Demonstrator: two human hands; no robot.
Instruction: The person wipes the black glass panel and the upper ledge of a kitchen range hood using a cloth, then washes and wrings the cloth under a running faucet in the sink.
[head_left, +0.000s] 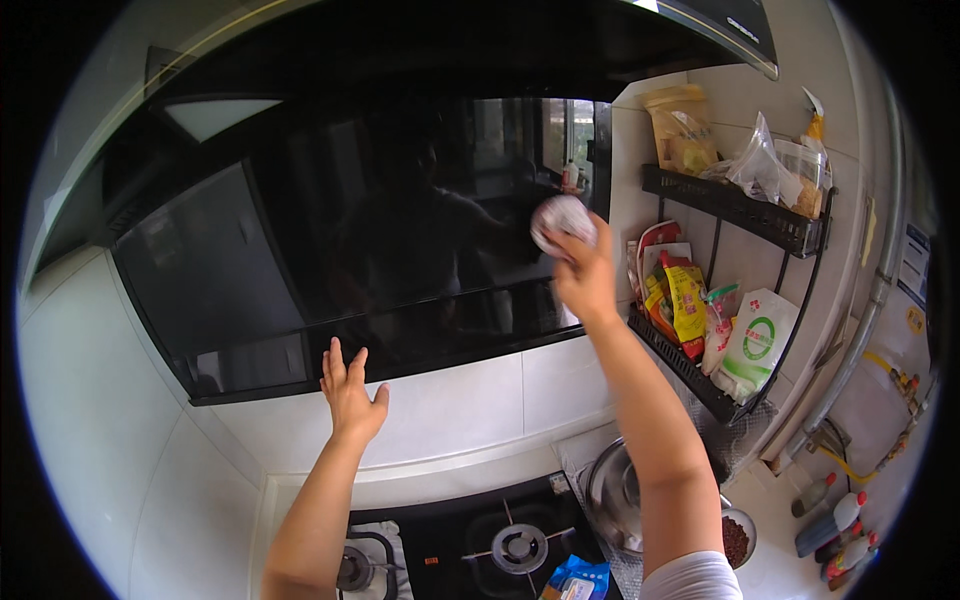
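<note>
My right hand (585, 270) holds a crumpled pale cloth or wipe (564, 225) against the right part of the glossy black range hood panel (420, 225); hand and cloth are slightly blurred. My left hand (352, 394) is empty, its fingers spread at the panel's lower edge; whether they touch it I cannot tell. Beneath my arms lies a black gas hob (442, 525) with burners. A blue pack of wipes (581, 577) rests on the hob's front part, cut off by the picture's lower rim.
A two-tier black wall rack (727, 210) with food bags and packets hangs at the right. Below it stand a lidded metal pot (615, 495) and a bowl of small dark red pieces (739, 536). Several bottles (832, 525) and a metal pipe (862, 330) are farther right.
</note>
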